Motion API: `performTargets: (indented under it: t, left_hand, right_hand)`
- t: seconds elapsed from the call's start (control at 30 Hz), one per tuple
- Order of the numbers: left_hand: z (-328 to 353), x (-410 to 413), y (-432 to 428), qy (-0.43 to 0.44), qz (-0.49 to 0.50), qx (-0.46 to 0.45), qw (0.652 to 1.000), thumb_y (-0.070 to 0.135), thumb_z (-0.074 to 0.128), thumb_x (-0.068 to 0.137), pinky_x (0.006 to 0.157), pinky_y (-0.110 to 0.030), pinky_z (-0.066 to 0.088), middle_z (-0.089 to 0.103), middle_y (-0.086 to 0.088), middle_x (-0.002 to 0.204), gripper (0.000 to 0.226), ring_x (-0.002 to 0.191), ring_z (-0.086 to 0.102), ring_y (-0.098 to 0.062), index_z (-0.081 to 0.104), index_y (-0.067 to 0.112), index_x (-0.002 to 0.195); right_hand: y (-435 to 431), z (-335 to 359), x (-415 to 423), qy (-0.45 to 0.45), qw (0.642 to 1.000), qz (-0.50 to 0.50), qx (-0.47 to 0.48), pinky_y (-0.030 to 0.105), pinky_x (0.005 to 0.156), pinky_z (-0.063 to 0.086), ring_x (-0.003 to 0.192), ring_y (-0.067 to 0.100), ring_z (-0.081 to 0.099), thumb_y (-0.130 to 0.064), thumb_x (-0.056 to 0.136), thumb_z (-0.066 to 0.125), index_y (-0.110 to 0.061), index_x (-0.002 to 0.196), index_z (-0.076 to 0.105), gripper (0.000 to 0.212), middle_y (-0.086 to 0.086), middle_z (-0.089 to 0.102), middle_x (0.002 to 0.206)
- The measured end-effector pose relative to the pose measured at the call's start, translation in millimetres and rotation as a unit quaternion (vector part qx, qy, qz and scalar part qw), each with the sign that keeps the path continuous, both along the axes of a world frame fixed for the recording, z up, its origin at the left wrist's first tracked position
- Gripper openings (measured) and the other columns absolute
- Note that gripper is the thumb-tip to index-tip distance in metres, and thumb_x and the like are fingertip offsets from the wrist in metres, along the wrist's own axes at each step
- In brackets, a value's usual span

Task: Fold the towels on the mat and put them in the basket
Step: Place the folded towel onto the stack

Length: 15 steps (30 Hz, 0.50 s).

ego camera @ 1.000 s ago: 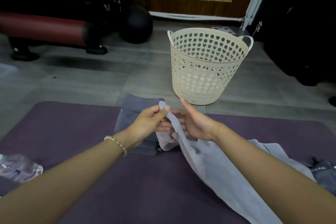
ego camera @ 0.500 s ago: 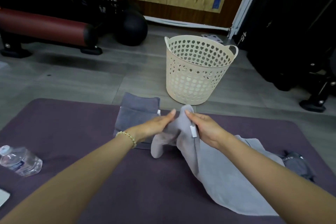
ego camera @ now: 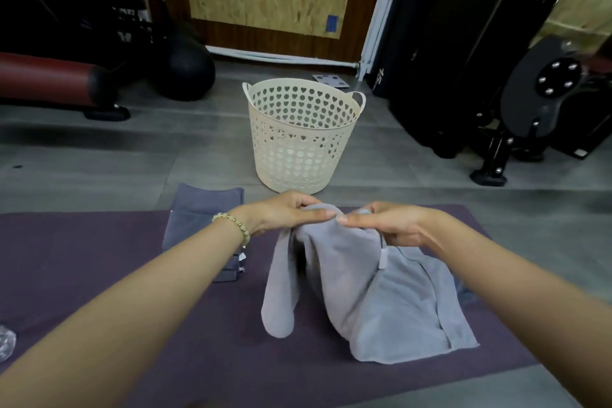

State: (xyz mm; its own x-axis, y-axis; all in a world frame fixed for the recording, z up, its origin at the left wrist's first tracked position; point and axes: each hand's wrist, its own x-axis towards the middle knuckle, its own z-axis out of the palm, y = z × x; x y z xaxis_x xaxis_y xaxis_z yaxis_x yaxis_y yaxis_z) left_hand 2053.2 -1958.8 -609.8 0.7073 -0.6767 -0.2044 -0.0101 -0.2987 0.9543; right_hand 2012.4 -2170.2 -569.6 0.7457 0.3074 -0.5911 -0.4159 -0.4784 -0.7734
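Purple mat on the floor, pale grey towel draped across it with its top edge raised; cream basket just beyond, folded dark towels stacked at left; left hand and right hand side by side, each grip pinched tight on that raised edge

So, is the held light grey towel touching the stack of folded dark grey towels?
Apart. The head view shows bare purple mat between the light grey towel and the stack of folded dark grey towels.
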Motion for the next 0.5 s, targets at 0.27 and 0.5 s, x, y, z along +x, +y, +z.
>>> performTargets:
  t: [0.27,0.5]
  left_hand:
    - [-3.6,-8.2,7.1,0.003,-0.103,0.139,0.985,0.057,0.071,0.073,0.092,-0.026,0.050,0.074,0.001,0.094,0.046,0.091,0.067,-0.012,0.074,0.014,0.090]
    - [2.6,-11.6,-10.8,0.022,-0.050,0.017,0.998,0.059,0.068,0.076,0.086,-0.023,0.044,0.066,0.001,0.093,0.052,0.090,0.057,-0.010,0.071,0.011,0.097]
  right_hand:
    - [-38.7,33.6,-17.4,-0.096,0.977,-0.148,0.116,0.015,0.044,0.045,0.044,0.003,0.055,-0.030,0.079,0.060,-0.013,0.073,0.053,0.020,-0.006,0.060,0.051]
    - [-39.4,25.6,-25.1,-0.016,0.996,0.003,-0.085,0.028,0.073,0.056,0.090,0.018,0.068,-0.070,0.043,0.081,-0.009,0.108,0.071,0.090,0.009,0.072,0.101]
